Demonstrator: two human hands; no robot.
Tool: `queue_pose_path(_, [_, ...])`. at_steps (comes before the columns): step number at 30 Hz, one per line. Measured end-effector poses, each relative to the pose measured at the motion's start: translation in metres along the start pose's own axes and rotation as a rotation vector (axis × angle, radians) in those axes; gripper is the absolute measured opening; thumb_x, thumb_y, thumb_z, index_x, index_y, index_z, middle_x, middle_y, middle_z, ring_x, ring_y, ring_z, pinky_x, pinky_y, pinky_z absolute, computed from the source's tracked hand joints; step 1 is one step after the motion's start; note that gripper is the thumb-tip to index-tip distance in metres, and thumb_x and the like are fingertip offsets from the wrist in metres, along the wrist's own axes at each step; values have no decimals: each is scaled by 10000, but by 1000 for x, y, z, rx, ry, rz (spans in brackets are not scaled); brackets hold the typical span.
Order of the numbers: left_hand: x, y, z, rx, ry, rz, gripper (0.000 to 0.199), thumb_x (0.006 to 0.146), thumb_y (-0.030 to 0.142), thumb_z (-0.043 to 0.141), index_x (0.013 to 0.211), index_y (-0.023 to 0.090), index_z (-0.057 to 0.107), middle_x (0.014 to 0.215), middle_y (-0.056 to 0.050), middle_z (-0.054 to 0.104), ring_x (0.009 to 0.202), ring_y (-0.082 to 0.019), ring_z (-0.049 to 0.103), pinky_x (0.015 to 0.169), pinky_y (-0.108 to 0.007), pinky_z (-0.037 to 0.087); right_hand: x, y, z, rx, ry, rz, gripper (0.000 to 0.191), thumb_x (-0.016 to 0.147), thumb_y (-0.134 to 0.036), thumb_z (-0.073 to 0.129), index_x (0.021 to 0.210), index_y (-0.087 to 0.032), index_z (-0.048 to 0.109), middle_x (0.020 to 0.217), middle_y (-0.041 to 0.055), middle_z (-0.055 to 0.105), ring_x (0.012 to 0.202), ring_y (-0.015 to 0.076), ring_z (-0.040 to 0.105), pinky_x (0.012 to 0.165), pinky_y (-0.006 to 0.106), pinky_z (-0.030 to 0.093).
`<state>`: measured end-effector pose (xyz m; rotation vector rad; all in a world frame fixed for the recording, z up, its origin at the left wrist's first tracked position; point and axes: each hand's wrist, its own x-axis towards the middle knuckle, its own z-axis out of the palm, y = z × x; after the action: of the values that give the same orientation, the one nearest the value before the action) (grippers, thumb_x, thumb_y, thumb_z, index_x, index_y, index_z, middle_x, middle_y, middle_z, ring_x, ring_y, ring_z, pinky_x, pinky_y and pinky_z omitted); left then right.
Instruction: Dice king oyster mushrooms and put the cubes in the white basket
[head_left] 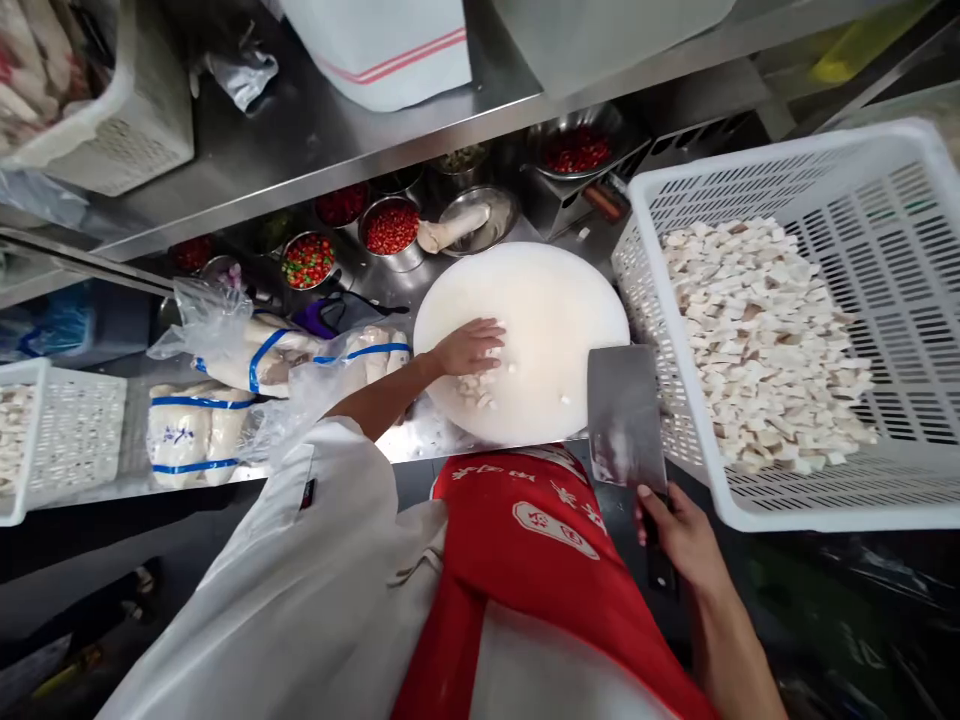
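Note:
My right hand (679, 535) is closed round the dark handle of a cleaver (626, 415). The broad blade hangs at the right edge of a round white cutting board (559, 310), beside the basket. Flat on the left part of the board lies my left hand (466, 348), fingers stretched out toward the right. Small chopped white mushroom pieces (478, 390) lie just below and beside that hand, and a few stray bits are scattered over the board. Nothing shows in the left hand's grasp, though its palm is hidden.
A white plastic basket (679, 365) at right holds many cut pieces. Bagged whole mushrooms (199, 430) lie left of the board. Behind stand bowls of chopped red chillies (391, 230) and a metal bowl (499, 215) with one whole mushroom (454, 228). A steel shelf (330, 160) overhangs the back.

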<state>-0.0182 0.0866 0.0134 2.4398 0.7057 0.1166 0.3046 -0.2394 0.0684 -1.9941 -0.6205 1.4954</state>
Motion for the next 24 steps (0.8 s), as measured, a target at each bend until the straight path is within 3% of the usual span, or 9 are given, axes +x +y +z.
queue_pose_path(3, [-25,9,9,30,-7,60,584,856,547,612,1334,214,576,1467,-95,498,1460,-248,327,1234,-435,228,7,5,26,109,-33,1,384,758,-566,694,710,-229,517,502,-34,545,406,152,506,422,287,394])
queue_pose_path(8, [-58,41,34,163,119,-55,900,698,711,693,1423,218,492,1539,-133,387,1467,-334,287,1247,-498,153,15,-9,94,297,-101,-37,406,720,-546,750,753,-229,496,571,-59,543,406,121,475,409,272,405])
queue_pose_path(12, [-61,75,57,208,219,-158,861,727,737,641,1427,260,487,1561,-118,349,1492,-358,208,1240,-542,127,19,-23,144,307,-131,-49,412,721,-563,740,754,-233,496,570,-54,549,400,126,474,396,274,409])
queue_pose_path(15, [-53,86,65,202,276,-236,767,795,710,578,1416,268,495,1570,-124,330,1488,-379,205,1219,-586,133,20,-27,166,325,-112,-63,398,741,-566,714,751,-237,490,560,-53,541,403,124,475,407,275,421])
queue_pose_path(20, [-15,65,56,145,304,-301,810,806,690,580,1445,208,456,1587,-168,271,1482,-424,180,1197,-637,103,16,-27,178,379,-33,-78,361,747,-525,697,777,-244,472,579,-71,526,415,114,468,411,273,429])
queue_pose_path(24, [22,34,30,87,215,-185,808,788,676,614,1415,183,488,1568,-171,314,1469,-387,245,1212,-589,136,15,-22,178,377,-3,-78,345,750,-494,699,786,-247,461,573,-79,527,412,116,472,411,277,428])
